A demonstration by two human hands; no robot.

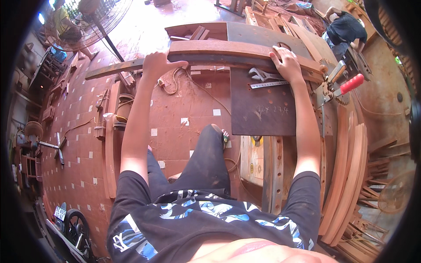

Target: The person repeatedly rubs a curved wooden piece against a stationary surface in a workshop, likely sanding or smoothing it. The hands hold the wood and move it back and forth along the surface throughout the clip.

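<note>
Woodworking workshop. Evidence: a flat dark metal machine table (pixel 263 111) at centre, curved brown wooden slats (pixel 346 175) stacked at 3 o'clock, a red-handled metal lever (pixel 346 85) at 2 o'clock, and a round wire-caged pedestal fan (pixel 87 19) at 11 o'clock.

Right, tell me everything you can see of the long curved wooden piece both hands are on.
The long curved wooden piece is a reddish-brown plank, bowed along its length, with a darker, narrower left end. It lies across the far edge of the metal work table, its left part overhanging the tiled floor. The left hand grips it on the overhanging part; the right hand presses flat on top near the right end.
</note>
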